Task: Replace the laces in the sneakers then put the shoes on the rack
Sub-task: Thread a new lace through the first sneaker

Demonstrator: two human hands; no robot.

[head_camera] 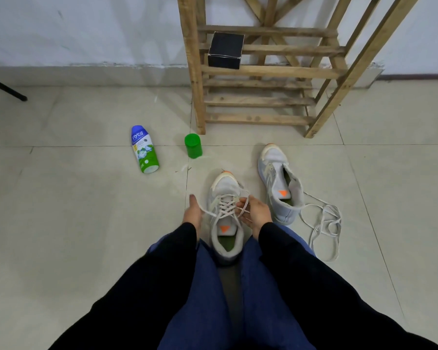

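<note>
A grey sneaker [224, 198] with an orange toe stands on the floor between my knees, laced across its eyelets. My left hand [192, 213] holds one lace end pulled out to the left of the shoe. My right hand [254, 210] pinches the other lace strand at the shoe's right side. The second grey sneaker [280, 180] stands to the right with no lace in it. A loose white lace [324, 223] lies tangled on the tiles beside it. The wooden shoe rack [261, 84] stands ahead against the wall.
A black box [225, 50] sits on a rack shelf. A blue and green bottle [143, 149] lies on the floor to the left, and a green cap or jar [193, 145] stands near the rack's leg. A black tripod leg [7, 88] reaches in at far left.
</note>
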